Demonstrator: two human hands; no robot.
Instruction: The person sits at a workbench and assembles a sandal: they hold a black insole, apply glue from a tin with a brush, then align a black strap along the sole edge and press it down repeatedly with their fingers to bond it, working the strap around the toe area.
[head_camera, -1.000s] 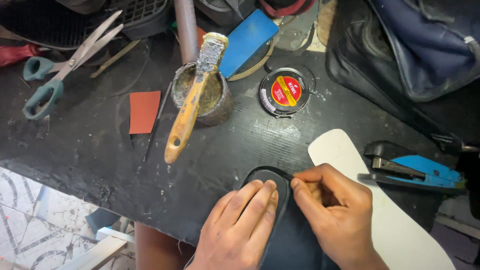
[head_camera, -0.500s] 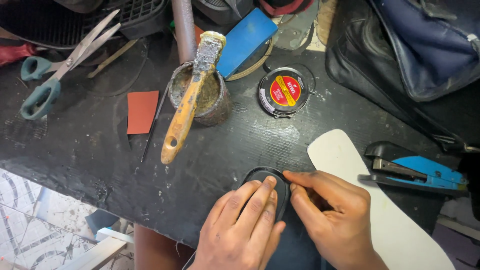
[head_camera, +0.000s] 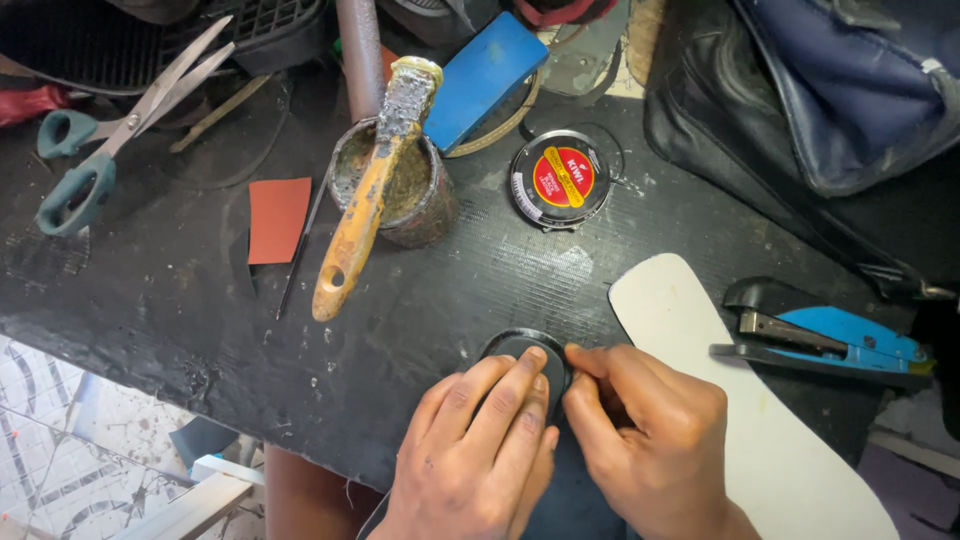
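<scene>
A black shoe sole (head_camera: 515, 347) lies at the near edge of the black worktable (head_camera: 180, 300), its rounded end showing past my fingers. My left hand (head_camera: 480, 450) lies flat on top of it, fingers pressed down on the rounded end. My right hand (head_camera: 650, 440) sits just to its right, thumb and fingertips pinching the sole's rim. A white insole (head_camera: 720, 400) lies beside my right hand, running toward the lower right.
A glue pot (head_camera: 420, 195) with a brush (head_camera: 365, 200) resting across it stands mid-table. Behind it are a round polish tin (head_camera: 560, 180), a blue block (head_camera: 485, 75), a red square patch (head_camera: 278, 218), scissors (head_camera: 110, 135), a blue-handled tool (head_camera: 830, 340) and a dark bag (head_camera: 820, 110).
My right hand has slid slightly left along the sole's rim, closing up against my left fingers. The left hand stays pressed on the sole.
</scene>
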